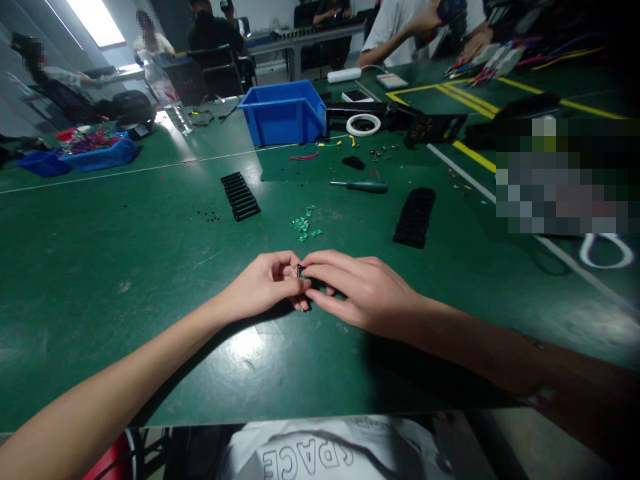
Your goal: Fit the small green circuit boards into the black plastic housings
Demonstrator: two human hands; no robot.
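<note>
My left hand (273,283) and my right hand (367,287) meet just above the green table, fingertips together. Between them is a small black part (300,270), mostly hidden by the fingers, with a bit of green showing at it. Both hands pinch it. Just beyond the fingers lies a loose pile of small green circuit boards (303,225). A black slotted frame (241,197) lies farther off to the left, with tiny dark bits (207,216) beside it. On the right sits a stack of black slotted parts (415,218).
A screwdriver (367,186) lies past the boards, below a roll of white tape (363,125) and a blue bin (283,113). At the left stand a blue tray of wires (100,150) and a plastic bottle (167,97). A person in white (425,30) works across the table.
</note>
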